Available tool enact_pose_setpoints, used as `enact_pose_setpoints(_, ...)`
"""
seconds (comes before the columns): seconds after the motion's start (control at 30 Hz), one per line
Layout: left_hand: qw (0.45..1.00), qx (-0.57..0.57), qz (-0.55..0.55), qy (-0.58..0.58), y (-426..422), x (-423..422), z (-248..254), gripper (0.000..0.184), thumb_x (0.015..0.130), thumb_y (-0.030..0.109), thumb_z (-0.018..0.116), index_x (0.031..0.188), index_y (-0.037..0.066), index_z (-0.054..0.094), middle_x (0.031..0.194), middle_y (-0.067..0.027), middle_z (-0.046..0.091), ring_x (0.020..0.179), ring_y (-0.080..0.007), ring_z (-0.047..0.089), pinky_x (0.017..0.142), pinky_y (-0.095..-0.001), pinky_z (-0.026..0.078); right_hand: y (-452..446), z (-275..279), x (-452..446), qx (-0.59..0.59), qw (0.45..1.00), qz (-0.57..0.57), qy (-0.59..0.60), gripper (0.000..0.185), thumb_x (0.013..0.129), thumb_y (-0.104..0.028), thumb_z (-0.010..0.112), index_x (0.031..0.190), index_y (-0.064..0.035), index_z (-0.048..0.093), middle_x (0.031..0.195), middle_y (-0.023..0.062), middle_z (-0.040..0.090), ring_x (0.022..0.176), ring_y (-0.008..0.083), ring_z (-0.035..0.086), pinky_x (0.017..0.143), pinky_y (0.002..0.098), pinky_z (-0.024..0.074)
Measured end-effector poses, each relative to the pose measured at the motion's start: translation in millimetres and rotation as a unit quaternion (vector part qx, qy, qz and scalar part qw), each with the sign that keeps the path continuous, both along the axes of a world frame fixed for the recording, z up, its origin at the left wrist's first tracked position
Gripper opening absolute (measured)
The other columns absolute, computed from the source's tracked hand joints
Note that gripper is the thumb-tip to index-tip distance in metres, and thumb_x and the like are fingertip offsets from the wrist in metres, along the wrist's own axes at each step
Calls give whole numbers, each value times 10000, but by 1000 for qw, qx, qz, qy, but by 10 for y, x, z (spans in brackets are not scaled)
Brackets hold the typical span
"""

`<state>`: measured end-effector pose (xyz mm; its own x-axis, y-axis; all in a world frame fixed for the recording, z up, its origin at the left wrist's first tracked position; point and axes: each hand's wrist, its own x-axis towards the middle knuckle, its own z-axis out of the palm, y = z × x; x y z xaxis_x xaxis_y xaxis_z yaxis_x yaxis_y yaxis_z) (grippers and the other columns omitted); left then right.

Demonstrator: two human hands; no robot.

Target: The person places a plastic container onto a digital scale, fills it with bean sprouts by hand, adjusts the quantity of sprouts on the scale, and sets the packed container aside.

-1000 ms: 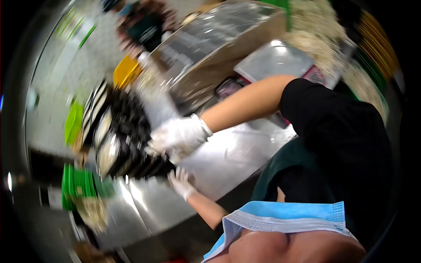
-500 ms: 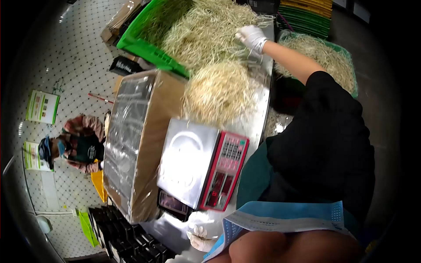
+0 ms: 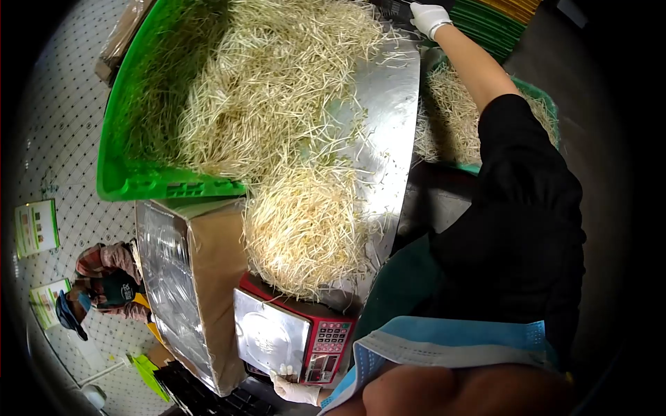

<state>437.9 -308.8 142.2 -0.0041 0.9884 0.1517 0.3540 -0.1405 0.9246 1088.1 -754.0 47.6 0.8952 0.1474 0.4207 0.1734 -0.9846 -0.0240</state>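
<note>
My right hand (image 3: 430, 19), in a white glove, is at the top of the view. Its fingers close on the edge of a black tray (image 3: 397, 10), partly cut off by the frame. At the bottom, my left hand (image 3: 295, 388), also gloved, has its fingers apart at the corner of a red digital scale (image 3: 331, 340), by its bare metal pan (image 3: 269, 331). Beside the scale lies a rounded pile of bean sprouts (image 3: 305, 232). A larger heap of sprouts (image 3: 270, 90) spills from a green crate (image 3: 173, 186) tipped on its side.
A plastic-wrapped cardboard box (image 3: 215, 277) stands against the scale. Another sprout-filled crate (image 3: 548, 104) is beyond the metal table (image 3: 388, 118). Stacked green and yellow crates (image 3: 496, 31) stand at the top right. A co-worker (image 3: 107, 284) is at the left.
My right hand has left the sprout heap and reached the black tray. My left hand has come to the scale's corner. The view has shifted, showing more of the crate.
</note>
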Motion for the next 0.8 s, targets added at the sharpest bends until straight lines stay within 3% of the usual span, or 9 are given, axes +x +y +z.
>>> enact_pose_setpoints(0.03, 1000, 3, 2, 4, 61, 13, -2, 254, 926, 199, 525, 1064, 9, 623, 833, -71, 640, 657, -113, 560, 582, -213, 433, -40, -157, 212, -51, 991, -77, 100, 297, 813, -234, 640, 1031, -49, 559, 879, 168, 654, 842, 333, 645, 718, 445, 519)
enact_pose_setpoints(0.07, 1000, 5, 6, 6, 95, 28, -10, 256, 929, 205, 522, 1065, 13, 623, 839, -67, 643, 661, -108, 560, 592, -215, 431, -150, -333, 237, -42, 996, -38, 64, 181, 809, -185, 618, 912, -47, 564, 755, 173, 639, 730, 360, 640, 673, 447, 521)
enact_pose_setpoints(0.2, 998, 33, -5, 51, 92, 106, 15, 274, 947, 223, 504, 1087, 20, 623, 851, -69, 654, 670, -104, 562, 604, -204, 416, 150, 116, -751, -60, 984, 73, 149, 183, 783, -188, 609, 856, -21, 592, 739, 159, 651, 706, 330, 658, 630, 413, 531)
enact_pose_setpoints(0.33, 998, -10, -49, 38, 321, -25, -160, 291, 946, 215, 507, 1125, 12, 614, 909, -98, 673, 698, -116, 589, 607, -210, 418, 714, 294, -1589, -37, 963, 223, 150, 258, 823, -305, 623, 802, -49, 596, 661, 154, 619, 620, 329, 636, 568, 411, 517)
enact_pose_setpoints(0.37, 998, -3, -59, 22, 337, -19, -222, 289, 946, 212, 505, 1119, 10, 618, 918, -103, 675, 699, -120, 594, 606, -214, 421, 875, 281, -1594, -41, 959, 208, 188, 352, 843, -388, 599, 753, -47, 601, 648, 156, 610, 619, 337, 630, 569, 414, 516)
enact_pose_setpoints(0.5, 995, -93, -42, 7, 349, 14, -177, 284, 932, 176, 522, 1111, -21, 624, 910, -123, 681, 710, -140, 622, 622, -222, 453, 1224, 249, -1375, 5, 959, 221, 175, 349, 880, -333, 478, 790, -35, 636, 772, 187, 644, 749, 369, 635, 674, 462, 510)
enact_pose_setpoints(0.63, 993, -60, -35, -91, 135, -73, -376, 285, 937, 132, 508, 1149, -36, 598, 954, -153, 680, 741, -169, 642, 691, -263, 515, 1233, 246, -1238, -14, 970, 194, 145, 326, 812, -386, 587, 883, -73, 643, 907, 157, 650, 862, 342, 626, 753, 446, 494)
enact_pose_setpoints(0.73, 990, -48, -71, -109, 122, -145, -346, 308, 951, 102, 463, 1210, -39, 547, 1036, -175, 662, 751, -185, 649, 684, -266, 522, 1165, 424, -1047, 189, 953, 185, 149, 474, 795, -503, 649, 923, -47, 661, 818, 114, 631, 783, 255, 598, 721, 344, 447)
enact_pose_setpoints(0.8, 984, -25, -95, -147, 272, -302, -367, 265, 925, 117, 498, 1095, -77, 561, 991, -145, 639, 852, -221, 645, 740, -317, 537, 1181, 586, -1084, 137, 973, 143, 121, 438, 814, -440, 659, 937, -20, 663, 819, 101, 652, 757, 233, 585, 684, 322, 431)
